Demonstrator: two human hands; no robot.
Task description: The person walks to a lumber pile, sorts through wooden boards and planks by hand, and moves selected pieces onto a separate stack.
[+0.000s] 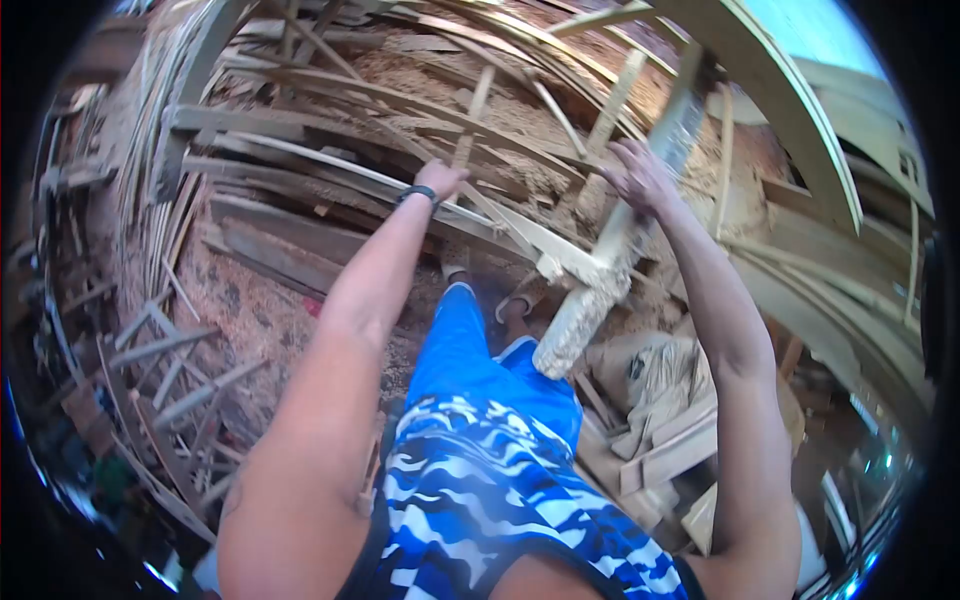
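Observation:
My left hand (440,181), with a dark band at the wrist, is closed around a thin wooden strip (478,100) over a pile of long boards. To the right, my right hand (640,178) has its fingers spread apart and holds nothing I can see. It hovers over or rests beside a thick, pale post (618,235); contact is unclear. The post's near end is caked with sawdust. A pale board (545,240) meets this post below my hands.
Long boards and slats (330,95) lie crisscrossed ahead among sawdust. A wide curved plank (790,95) arches at the upper right. Broken wood pieces (190,375) heap at the left. A crumpled sack (665,385) and board offcuts (675,450) lie near my right side.

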